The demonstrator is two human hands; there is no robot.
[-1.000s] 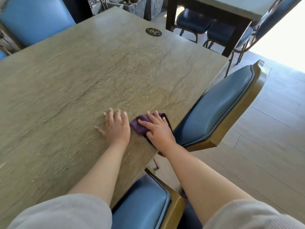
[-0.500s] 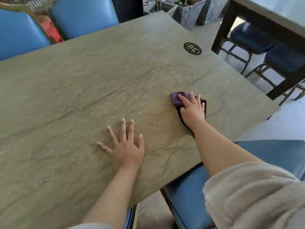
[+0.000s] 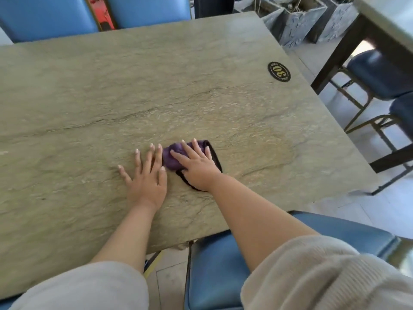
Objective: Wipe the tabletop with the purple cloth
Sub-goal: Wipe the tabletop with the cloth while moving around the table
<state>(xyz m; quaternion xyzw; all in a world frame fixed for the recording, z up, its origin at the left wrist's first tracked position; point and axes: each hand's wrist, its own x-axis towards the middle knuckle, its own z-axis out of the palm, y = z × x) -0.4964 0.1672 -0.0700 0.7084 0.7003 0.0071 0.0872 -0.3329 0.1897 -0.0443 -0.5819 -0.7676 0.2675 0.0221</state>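
Note:
The purple cloth [image 3: 170,158] with a dark edge lies bunched on the stone-look tabletop [image 3: 156,86], near its front edge. My right hand [image 3: 196,165] presses flat on top of the cloth, fingers spread, covering most of it. My left hand [image 3: 146,177] rests palm down on the bare tabletop just left of the cloth, fingers apart, its fingertips almost touching the cloth. A darker damp patch [image 3: 263,148] shows on the surface to the right of the cloth.
A black oval number plate [image 3: 279,71] sits near the table's far right corner. Blue chairs stand behind the table [image 3: 44,14] and under its front edge [image 3: 223,265]. Another table [image 3: 380,21] with dark blue chairs [image 3: 380,72] is at the right, with grey planters [image 3: 301,21] behind.
My right hand has slid the cloth leftward across the tabletop, back next to my left hand. The left hand stays planted flat on the table.

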